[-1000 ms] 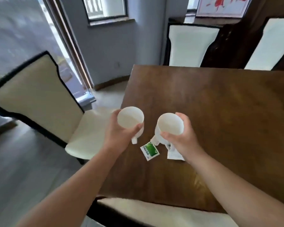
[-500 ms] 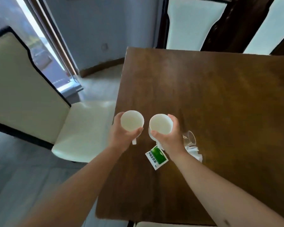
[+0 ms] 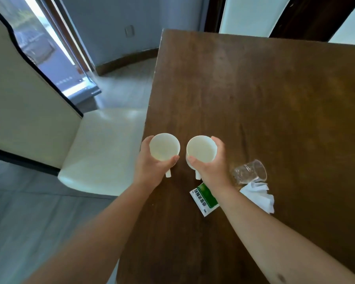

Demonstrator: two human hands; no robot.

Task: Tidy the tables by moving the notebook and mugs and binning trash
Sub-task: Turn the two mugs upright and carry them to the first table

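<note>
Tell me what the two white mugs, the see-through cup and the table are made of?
The left mug and right mug look like glazed ceramic or maybe plastic: plain white, smooth, thick-rimmed. The see-through cup, lying on its side, looks like thin clear plastic, though it could be glass. The table looks like dark brown polished wood, with grain streaks and a soft shine.

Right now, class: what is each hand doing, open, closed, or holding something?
Left hand: closed around the left white mug.
Right hand: closed around the right white mug.
</note>
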